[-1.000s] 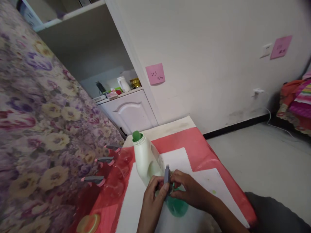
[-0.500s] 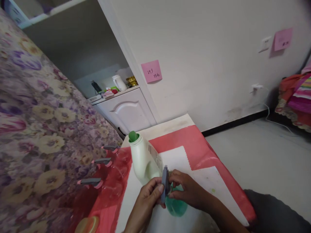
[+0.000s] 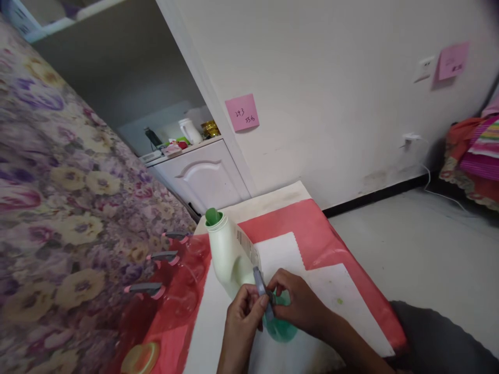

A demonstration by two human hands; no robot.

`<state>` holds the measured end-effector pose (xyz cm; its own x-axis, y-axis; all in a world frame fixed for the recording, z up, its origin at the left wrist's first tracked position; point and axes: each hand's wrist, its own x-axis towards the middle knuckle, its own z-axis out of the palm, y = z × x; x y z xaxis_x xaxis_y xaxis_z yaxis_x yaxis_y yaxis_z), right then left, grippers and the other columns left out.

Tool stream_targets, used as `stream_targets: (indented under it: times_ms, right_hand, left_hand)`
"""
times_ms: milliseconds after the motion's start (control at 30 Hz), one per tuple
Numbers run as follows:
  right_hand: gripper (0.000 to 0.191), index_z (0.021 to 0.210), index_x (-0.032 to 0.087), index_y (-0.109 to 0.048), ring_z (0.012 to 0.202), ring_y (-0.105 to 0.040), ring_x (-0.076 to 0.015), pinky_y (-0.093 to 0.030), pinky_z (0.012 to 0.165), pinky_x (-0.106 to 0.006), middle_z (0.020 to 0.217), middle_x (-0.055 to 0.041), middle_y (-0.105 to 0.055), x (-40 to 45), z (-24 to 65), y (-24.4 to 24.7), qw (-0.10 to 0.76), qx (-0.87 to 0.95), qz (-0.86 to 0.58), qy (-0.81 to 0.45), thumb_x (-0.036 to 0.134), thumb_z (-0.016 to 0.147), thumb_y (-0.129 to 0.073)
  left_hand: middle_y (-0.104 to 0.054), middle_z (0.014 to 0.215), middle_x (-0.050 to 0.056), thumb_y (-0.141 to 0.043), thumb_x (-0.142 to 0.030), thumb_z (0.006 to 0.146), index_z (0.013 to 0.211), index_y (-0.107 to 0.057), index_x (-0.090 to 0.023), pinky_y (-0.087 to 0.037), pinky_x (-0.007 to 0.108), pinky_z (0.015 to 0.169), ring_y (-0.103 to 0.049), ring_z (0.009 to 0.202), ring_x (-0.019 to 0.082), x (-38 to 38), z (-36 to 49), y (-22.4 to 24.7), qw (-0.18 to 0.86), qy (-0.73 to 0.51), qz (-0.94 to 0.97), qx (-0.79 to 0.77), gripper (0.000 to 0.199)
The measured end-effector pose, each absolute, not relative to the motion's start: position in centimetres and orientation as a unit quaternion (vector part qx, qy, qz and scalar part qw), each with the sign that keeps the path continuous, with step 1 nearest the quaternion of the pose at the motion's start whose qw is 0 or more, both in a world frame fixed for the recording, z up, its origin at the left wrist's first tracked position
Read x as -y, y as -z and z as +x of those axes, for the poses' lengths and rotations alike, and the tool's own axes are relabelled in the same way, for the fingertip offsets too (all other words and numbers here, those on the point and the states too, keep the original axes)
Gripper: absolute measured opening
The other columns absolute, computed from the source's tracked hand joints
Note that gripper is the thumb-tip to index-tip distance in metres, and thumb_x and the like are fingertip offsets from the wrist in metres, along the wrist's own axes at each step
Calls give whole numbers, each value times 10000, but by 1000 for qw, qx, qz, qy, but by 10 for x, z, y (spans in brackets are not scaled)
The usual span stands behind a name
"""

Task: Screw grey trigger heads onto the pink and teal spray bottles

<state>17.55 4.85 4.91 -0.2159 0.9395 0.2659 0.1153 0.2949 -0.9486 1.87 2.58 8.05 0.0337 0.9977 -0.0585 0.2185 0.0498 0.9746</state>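
A small spray bottle [image 3: 281,331] with green liquid stands on the white paper in front of me. Its grey spray head [image 3: 259,281] sits at the neck, tilted to the left. My left hand [image 3: 242,319] pinches the spray head between thumb and fingers. From the other side, the closed fingers of my right hand [image 3: 299,300] grip the bottle at its collar, partly hiding it. Just behind stands a pale green detergent jug [image 3: 224,254], uncapped, with something green in its mouth.
Along the left, three clear spray bottles with grey-and-pink heads [image 3: 145,289] stand on the red cloth [image 3: 284,221]. A gold round lid or jar [image 3: 141,358] lies near. Beyond are a floral curtain [image 3: 78,228], a cabinet [image 3: 210,176] and a wall [image 3: 331,104].
The spray head has turned, its top now leaning further left. Both hands stay on the bottle, with the fingers slightly shifted.
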Motion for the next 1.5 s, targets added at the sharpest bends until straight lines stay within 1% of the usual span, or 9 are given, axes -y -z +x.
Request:
stream_targets:
  times_ms: [200, 300, 433, 667, 900, 1067, 1300, 1433, 1500]
  right_hand:
    - [298, 908, 220, -657, 900, -577, -186, -440, 820, -302, 933, -5, -625, -46, 186, -58, 456, 680, -322, -476, 45, 668, -622]
    - [224, 794, 212, -605, 841, -570, -185, -433, 770, -296, 853, 12, -610, -46, 178, -55, 477, 661, -353, -459, 61, 634, -647]
    - [260, 750, 220, -529, 761, -540, -173, -412, 699, -278, 761, 37, -556, -45, 161, -43, 520, 624, -427, -398, 97, 588, -689]
    - [314, 911, 218, -618, 935, -577, -207, -433, 850, -322, 952, -14, -627, -43, 177, -51, 476, 673, -346, -449, 49, 647, -615]
    - [309, 805, 215, -537, 809, -579, -195, -442, 755, -307, 834, 12, -613, -42, 164, -47, 518, 616, -430, -409, 49, 570, -648]
    - [336, 899, 219, -604, 936, -590, -212, -440, 846, -325, 943, -8, -633, -42, 171, -51, 491, 647, -363, -456, 29, 622, -602]
    - [288, 801, 219, -533, 865, -584, -209, -445, 794, -323, 906, -9, -623, -44, 162, -41, 550, 610, -411, -397, 120, 600, -713]
    - [357, 952, 222, -606, 965, -585, -215, -442, 861, -331, 1001, -19, -631, -44, 171, -45, 503, 650, -358, -443, 76, 632, -669]
    - [346, 924, 219, -624, 972, -594, -210, -439, 875, -330, 997, -17, -650, -44, 174, -47, 485, 660, -342, -460, 26, 637, -619]
  left_hand:
    - [-433, 632, -58, -681, -549, 761, 773, -573, -184, -318, 187, 499, -370, 564, 94, -23, 17, -88, 459, -401, 567, -554, 380]
    - [-453, 638, -50, -677, -563, 755, 792, -593, -182, -322, 191, 502, -385, 571, 101, -23, 17, -89, 459, -400, 566, -556, 392]
    - [-458, 648, -47, -666, -569, 761, 801, -596, -179, -323, 194, 498, -391, 570, 103, -24, 17, -89, 458, -403, 565, -556, 399]
    - [-494, 679, -36, -649, -578, 773, 811, -590, -179, -325, 193, 499, -385, 575, 101, -24, 17, -88, 453, -396, 573, -556, 405]
    - [-520, 676, -24, -681, -579, 738, 795, -603, -178, -344, 192, 495, -431, 592, 113, -24, 18, -88, 448, -407, 564, -561, 412]
    - [-533, 672, -25, -685, -530, 759, 848, -646, -169, -352, 194, 495, -427, 574, 104, -24, 18, -88, 448, -410, 568, -556, 374]
    - [-510, 654, -38, -685, -527, 763, 852, -624, -169, -348, 190, 491, -425, 575, 103, -24, 19, -88, 457, -413, 557, -557, 373]
    - [-524, 681, -32, -668, -542, 776, 879, -618, -171, -355, 191, 493, -433, 589, 106, -25, 18, -86, 460, -408, 561, -554, 388]
    - [-533, 699, -29, -669, -542, 775, 872, -619, -173, -359, 193, 496, -430, 589, 103, -25, 17, -86, 455, -407, 565, -555, 385]
